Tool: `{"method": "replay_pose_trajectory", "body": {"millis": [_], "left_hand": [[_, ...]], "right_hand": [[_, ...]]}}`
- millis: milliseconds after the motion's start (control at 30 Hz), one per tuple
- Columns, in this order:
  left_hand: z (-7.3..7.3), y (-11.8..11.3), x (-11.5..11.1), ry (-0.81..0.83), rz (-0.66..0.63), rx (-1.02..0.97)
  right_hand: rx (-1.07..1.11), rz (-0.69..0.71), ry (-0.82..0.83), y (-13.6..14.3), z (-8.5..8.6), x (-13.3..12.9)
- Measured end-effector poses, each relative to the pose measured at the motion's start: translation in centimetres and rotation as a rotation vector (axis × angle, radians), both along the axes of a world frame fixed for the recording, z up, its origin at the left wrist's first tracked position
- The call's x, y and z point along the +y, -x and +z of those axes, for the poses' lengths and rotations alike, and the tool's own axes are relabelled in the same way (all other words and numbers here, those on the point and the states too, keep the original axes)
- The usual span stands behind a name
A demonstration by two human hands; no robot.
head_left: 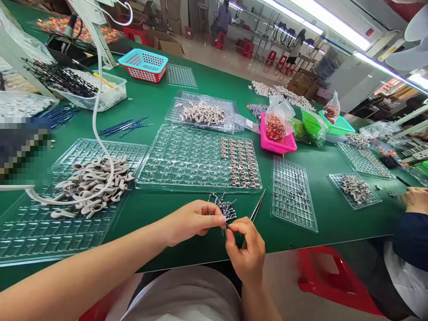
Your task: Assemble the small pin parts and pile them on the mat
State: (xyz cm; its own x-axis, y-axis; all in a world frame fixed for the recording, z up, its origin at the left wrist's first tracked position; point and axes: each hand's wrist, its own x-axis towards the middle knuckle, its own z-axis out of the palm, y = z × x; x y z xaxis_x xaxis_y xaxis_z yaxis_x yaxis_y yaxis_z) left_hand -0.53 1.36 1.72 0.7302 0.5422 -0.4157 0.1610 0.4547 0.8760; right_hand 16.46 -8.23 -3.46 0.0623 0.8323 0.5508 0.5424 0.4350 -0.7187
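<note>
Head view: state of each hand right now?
Left hand: closed, pinching a small dark part, too tiny to identify.
Right hand: closed, pinching at that same part.

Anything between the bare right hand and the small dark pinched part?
Nothing visible: the right hand and left hand both have fingertips at the small dark part; a slim silver metal tool lies beyond them.
</note>
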Motion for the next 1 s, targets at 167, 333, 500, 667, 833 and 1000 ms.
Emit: {"method": "replay_pose_trajectory", "body": {"millis": [167, 333, 500, 667, 833, 1000], "left_hand": [[-0.4, -0.1, 0.0, 0.069, 0.021, -0.02], [-0.5, -0.2, -0.1, 0.176, 0.045, -0.09], [-0.5, -0.3, -0.3, 0.101, 0.052, -0.134], [0.2, -0.4, -0.8, -0.175, 0.065, -0.053], [0.6, -0.3, -1.3, -0.351, 0.09, 0.012], [0.6, 0.0, -0.9, -0.364, 0.113, 0.057]], "right_hand": [[0.026, -0.019, -0.023, -0.2, -0.4, -0.1], [0.074, -0.016, 0.035, -0.4, -0.3, -0.3], [0.245, -0.009, 0.127, -0.6, -0.5, -0.3], [0.421, -0.009, 0.199, -0.9, -0.8, -0.5], [0.546, 0.023, 0.228, -1.0, -0.9, -0.5], [0.632, 0.007, 0.211, -1.1, -1.2, -0.3]]}}
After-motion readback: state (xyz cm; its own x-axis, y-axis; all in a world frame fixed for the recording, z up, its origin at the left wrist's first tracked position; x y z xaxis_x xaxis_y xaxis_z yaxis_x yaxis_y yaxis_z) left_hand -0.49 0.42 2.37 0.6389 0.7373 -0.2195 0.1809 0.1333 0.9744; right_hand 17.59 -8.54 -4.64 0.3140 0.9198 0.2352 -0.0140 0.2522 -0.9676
